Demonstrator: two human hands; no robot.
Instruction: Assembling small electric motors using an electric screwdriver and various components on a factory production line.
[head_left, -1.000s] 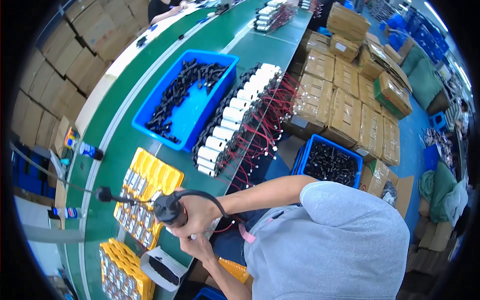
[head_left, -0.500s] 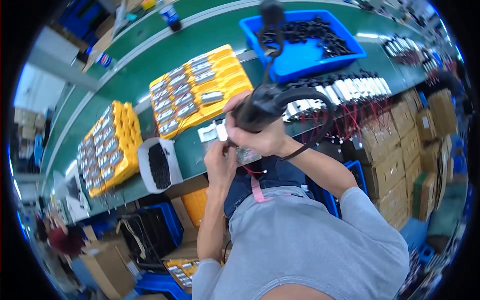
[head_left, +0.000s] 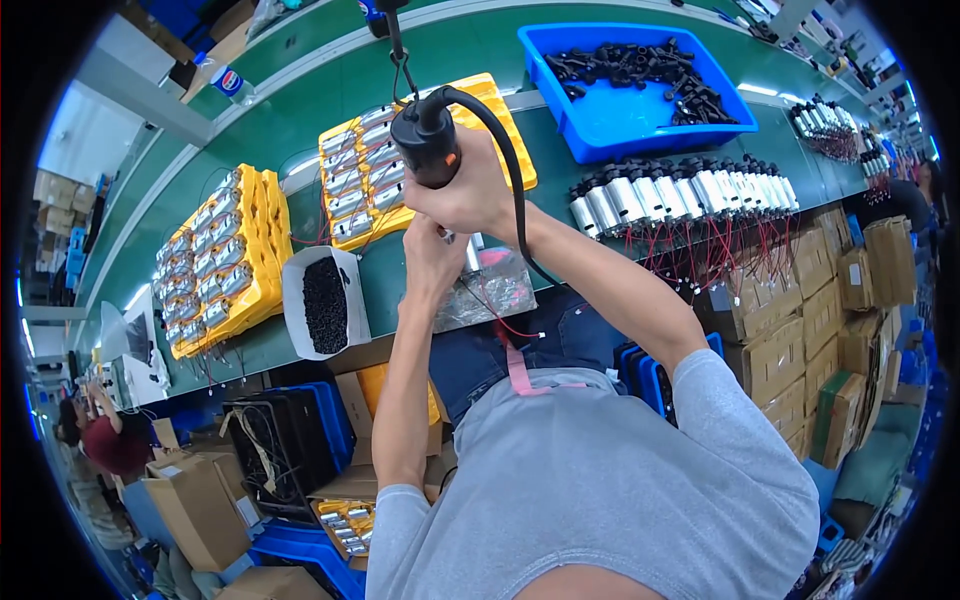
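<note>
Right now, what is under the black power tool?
Below the power tool and right hand are the left hand, part of a silver cylinder and a silvery pad. The tool's tip, and anything it touches, is covered by the hands.

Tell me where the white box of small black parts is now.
In the head view, the white box sits left of centre at the near edge of the green bench, between the stacked yellow trays and the left hand.
</note>
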